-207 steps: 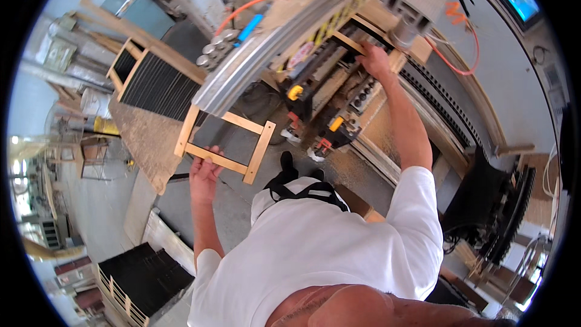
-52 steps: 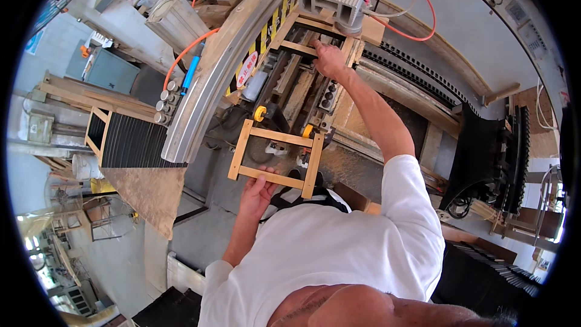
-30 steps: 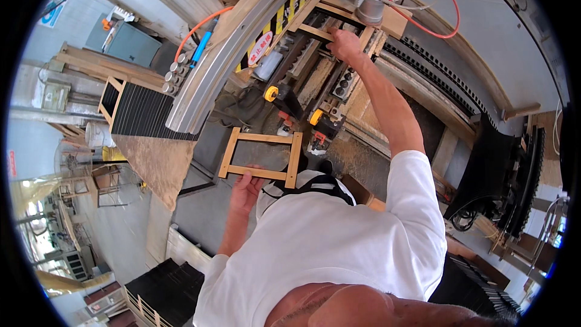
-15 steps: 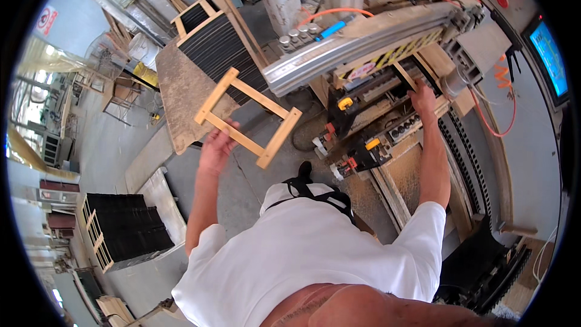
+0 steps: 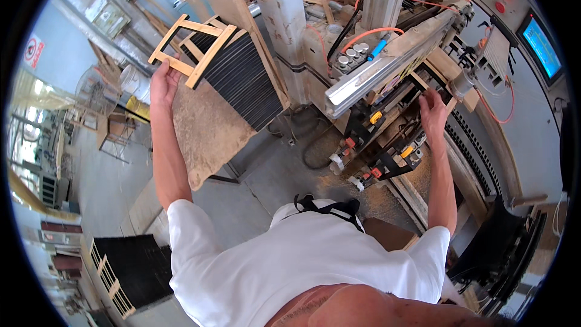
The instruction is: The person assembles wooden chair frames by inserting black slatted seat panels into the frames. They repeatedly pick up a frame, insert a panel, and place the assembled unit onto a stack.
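Note:
My left hand [image 5: 163, 83] is closed on a small rectangular wooden frame [image 5: 210, 57], gripping its near rail. The frame is held up at the left, in front of a dark stack of frames [image 5: 245, 82] with pale wood on its top. That stack leans over a rough brown board [image 5: 209, 124]. At the right, my right hand [image 5: 433, 112] reaches into a clamping machine [image 5: 387, 139], its fingers apart and close to a pale wooden bar [image 5: 419, 81] lying in it. Whether the fingertips touch the bar I cannot tell.
A metal beam [image 5: 387, 60] crosses over the machine, with an orange hose [image 5: 369, 33] behind it. A lit screen [image 5: 540, 47] stands at far right. Another dark stack [image 5: 133, 266] sits on the floor at lower left. A pillar [image 5: 281, 18] rises behind.
My left hand has carried the wooden frame left and away from me, over to the dark stack. The right hand's fingers have loosened at the machine. The view has shifted.

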Demonstrator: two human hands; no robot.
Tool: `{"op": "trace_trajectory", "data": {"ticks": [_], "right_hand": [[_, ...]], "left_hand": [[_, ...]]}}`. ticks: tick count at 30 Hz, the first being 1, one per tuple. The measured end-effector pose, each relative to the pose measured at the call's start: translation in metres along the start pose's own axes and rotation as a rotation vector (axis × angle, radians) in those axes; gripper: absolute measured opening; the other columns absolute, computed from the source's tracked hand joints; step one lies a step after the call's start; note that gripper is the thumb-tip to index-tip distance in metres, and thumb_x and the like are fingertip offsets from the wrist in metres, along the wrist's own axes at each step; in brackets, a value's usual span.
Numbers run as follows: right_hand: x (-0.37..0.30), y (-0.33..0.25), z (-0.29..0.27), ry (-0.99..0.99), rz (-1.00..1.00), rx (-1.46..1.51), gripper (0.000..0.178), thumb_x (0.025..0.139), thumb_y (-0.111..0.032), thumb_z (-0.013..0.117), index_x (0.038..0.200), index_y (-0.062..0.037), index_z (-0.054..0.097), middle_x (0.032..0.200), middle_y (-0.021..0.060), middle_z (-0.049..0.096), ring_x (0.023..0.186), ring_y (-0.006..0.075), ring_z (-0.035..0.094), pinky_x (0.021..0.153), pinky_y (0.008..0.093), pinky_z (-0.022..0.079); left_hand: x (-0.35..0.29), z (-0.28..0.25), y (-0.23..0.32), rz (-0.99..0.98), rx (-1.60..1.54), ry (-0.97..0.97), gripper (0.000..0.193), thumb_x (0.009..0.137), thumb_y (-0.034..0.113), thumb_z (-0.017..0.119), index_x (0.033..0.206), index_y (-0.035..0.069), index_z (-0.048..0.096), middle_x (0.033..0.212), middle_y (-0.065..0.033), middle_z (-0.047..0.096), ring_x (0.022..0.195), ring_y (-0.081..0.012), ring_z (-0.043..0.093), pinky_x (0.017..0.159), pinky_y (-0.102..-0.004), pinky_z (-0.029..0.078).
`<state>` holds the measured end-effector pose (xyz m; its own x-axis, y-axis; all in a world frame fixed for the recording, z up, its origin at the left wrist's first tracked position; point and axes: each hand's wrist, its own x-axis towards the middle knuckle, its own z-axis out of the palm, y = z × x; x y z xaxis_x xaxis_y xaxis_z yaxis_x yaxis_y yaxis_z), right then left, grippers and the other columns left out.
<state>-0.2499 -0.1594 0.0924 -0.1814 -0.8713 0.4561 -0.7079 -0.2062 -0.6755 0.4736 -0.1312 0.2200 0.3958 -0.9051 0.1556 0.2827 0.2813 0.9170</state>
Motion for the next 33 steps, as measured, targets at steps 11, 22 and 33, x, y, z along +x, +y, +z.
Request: {"op": "trace_trajectory", "data": {"ticks": [11,22,33], "right_hand": [[-0.158,-0.040,0.010,0.039,0.366,0.184,0.024,0.090,-0.012,0.065,0.110,0.0019,0.067,0.091,0.0103,0.072,0.085,0.0156,0.068,0.079,0.0290,0.052],[-0.258,-0.026,0.005,0.132,0.571,0.147,0.024,0.086,-0.013,0.065,0.105,0.0012,0.067,0.082,0.0132,0.071,0.078,0.0216,0.069,0.072,0.0364,0.054],[-0.382,0.029,-0.111,0.436,0.684,-0.246,0.025,0.087,-0.018,0.061,0.109,-0.0058,0.066,0.099,0.0178,0.069,0.092,0.0354,0.066,0.080,0.0434,0.053]], "left_hand": [[0.078,0.042,-0.010,0.275,1.653,0.148,0.061,0.081,0.064,0.063,0.092,0.004,0.072,0.091,-0.0209,0.070,0.092,-0.0379,0.067,0.082,-0.0459,0.051],[0.055,0.085,-0.032,0.334,1.580,-0.628,0.041,0.093,0.025,0.065,0.119,-0.005,0.060,0.107,-0.0157,0.070,0.099,-0.0209,0.065,0.088,-0.0333,0.048],[0.109,0.067,-0.054,0.318,1.614,-0.504,0.052,0.090,0.021,0.067,0.130,-0.009,0.050,0.111,-0.0192,0.067,0.098,-0.0246,0.065,0.088,-0.0337,0.049]]}}
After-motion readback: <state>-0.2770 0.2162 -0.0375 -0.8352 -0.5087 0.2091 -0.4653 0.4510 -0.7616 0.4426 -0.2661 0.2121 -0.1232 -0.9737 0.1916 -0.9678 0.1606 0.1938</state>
